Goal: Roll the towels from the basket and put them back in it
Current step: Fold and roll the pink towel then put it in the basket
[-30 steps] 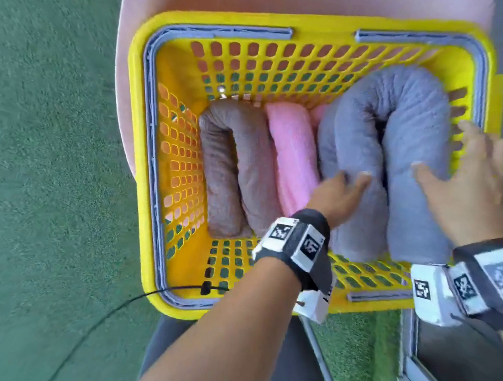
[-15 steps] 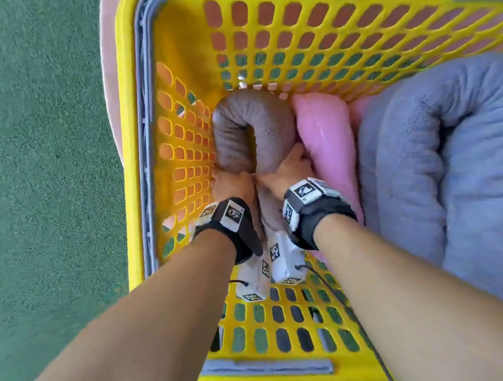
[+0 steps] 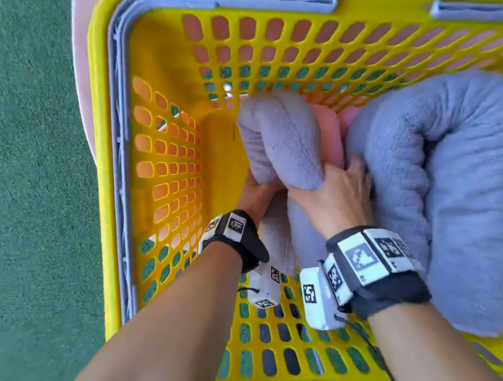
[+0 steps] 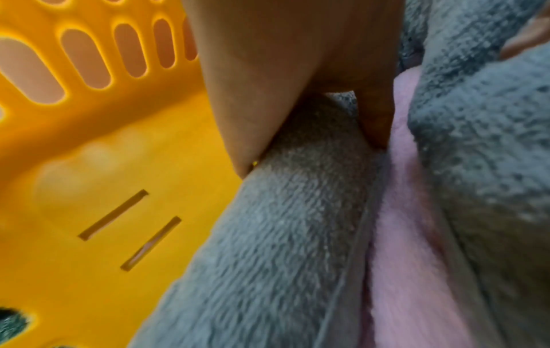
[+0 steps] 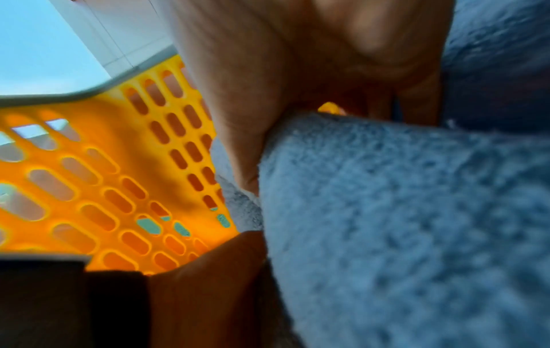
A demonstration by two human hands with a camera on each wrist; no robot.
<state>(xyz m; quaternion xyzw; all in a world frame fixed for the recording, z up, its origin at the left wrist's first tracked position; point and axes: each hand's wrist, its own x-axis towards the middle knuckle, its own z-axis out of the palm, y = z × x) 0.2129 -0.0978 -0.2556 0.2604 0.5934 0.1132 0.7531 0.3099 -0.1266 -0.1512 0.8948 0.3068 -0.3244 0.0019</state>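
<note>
Floor: green carpet (image 3: 22, 199) lay around the yellow basket (image 3: 100, 151)
Under basket: a pale pink surface (image 3: 85, 20) showed at the far left corner
Basket: it held a small grey towel (image 3: 283, 138), a pink towel (image 3: 326, 136) and a big grey roll (image 3: 460, 179), packed side by side
Left hand (image 3: 255, 197): fingers curled round the small grey towel
Right hand (image 3: 335, 198): fingers gripped the same towel, beside the big roll

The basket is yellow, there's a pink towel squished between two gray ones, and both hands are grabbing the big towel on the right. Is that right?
Not quite. Both hands, the left hand and the right hand, hold the smaller gray towel left of the pink towel, not the big gray towel. The head view shows it. The basket is yellow.
</note>
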